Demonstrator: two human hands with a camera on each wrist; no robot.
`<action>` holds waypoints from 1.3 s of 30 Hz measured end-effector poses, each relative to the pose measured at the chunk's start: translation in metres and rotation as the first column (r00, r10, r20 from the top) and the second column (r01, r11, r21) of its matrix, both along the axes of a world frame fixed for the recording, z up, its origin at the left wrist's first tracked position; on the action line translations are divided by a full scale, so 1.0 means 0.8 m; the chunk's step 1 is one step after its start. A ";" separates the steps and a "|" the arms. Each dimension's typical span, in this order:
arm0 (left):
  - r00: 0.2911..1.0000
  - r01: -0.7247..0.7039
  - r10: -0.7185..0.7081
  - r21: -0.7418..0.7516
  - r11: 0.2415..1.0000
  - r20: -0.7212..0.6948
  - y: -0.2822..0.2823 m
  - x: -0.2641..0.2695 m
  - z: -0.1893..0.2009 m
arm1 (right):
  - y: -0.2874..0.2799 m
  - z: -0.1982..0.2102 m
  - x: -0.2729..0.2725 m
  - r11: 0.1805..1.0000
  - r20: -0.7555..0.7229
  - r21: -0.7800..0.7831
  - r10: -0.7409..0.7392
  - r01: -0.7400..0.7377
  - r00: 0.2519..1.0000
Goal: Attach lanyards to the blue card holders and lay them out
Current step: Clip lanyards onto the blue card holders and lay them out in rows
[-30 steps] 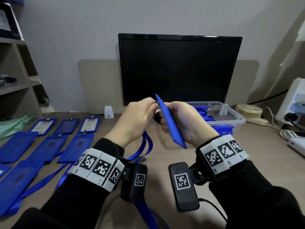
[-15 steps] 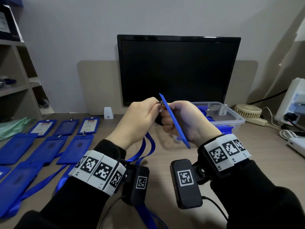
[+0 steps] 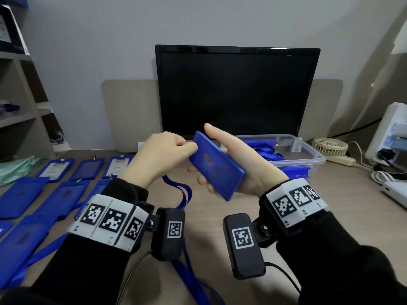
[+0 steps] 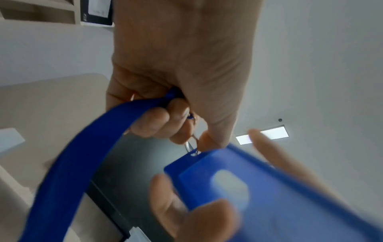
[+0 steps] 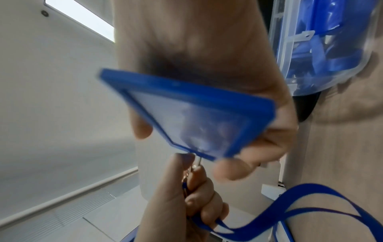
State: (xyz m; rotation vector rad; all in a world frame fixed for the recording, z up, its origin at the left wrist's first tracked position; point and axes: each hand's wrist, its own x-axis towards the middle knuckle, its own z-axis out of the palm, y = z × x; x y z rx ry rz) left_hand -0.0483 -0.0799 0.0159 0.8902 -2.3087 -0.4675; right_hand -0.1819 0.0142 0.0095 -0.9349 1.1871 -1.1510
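A blue card holder (image 3: 217, 165) is held above the desk by my right hand (image 3: 231, 164), thumb raised behind it and fingers curled under its lower edge (image 5: 248, 153). Its back faces up. My left hand (image 3: 169, 150) pinches the metal clip (image 4: 191, 144) of a blue lanyard (image 3: 184, 192) at the slot in the holder's top edge (image 4: 194, 153). In the left wrist view the clip sits in that slot. The lanyard strap (image 4: 87, 147) hangs down from my left fist toward the desk (image 3: 220, 216).
Several blue card holders with lanyards (image 3: 63, 192) lie in rows on the left of the desk. A clear plastic box (image 3: 293, 155) of blue lanyards stands behind my right hand. A black monitor (image 3: 237, 91) is at the back, a shelf (image 3: 17, 119) at far left, cables and a small fan (image 3: 330, 147) at right.
The card holder has turned from edge-on and upright to lying flatter with its back facing up. My right thumb has lifted straight. My left hand still pinches the clip at its top.
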 end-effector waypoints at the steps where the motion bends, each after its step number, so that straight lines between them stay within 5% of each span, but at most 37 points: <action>1: 0.999 -0.019 0.019 0.009 1.000 0.035 -0.002 0.003 0.001 | 0.001 0.000 0.001 1.000 -0.012 -0.003 0.008 -0.008 1.000; 7: 0.994 0.058 -0.075 0.198 0.978 0.079 -0.011 0.015 0.010 | 0.000 -0.002 -0.001 0.996 -0.316 -0.090 -0.041 0.013 0.948; 16: 0.952 0.301 -0.275 0.255 0.919 -0.134 -0.011 0.036 0.022 | 0.011 0.007 -0.019 0.982 -0.339 -0.189 -0.042 -0.024 0.940; 22: 0.915 0.380 -0.331 0.214 0.900 -0.230 -0.001 0.006 0.012 | -0.004 0.002 -0.008 0.939 -0.047 -0.259 -0.245 0.225 0.968; 28: 0.879 0.415 -0.343 0.178 0.892 -0.330 0.008 -0.006 0.010 | -0.007 0.004 0.000 0.861 0.126 -0.414 -0.268 0.296 0.955; 36: 0.799 0.360 -0.250 0.103 0.927 -0.546 0.015 0.001 0.021 | -0.007 0.007 0.008 0.877 -0.210 -0.442 -0.306 0.189 0.929; 39: 0.758 0.332 -0.184 0.127 0.935 -0.626 0.013 0.016 0.030 | 0.004 0.017 0.011 0.893 -0.216 -0.436 -0.221 0.109 0.951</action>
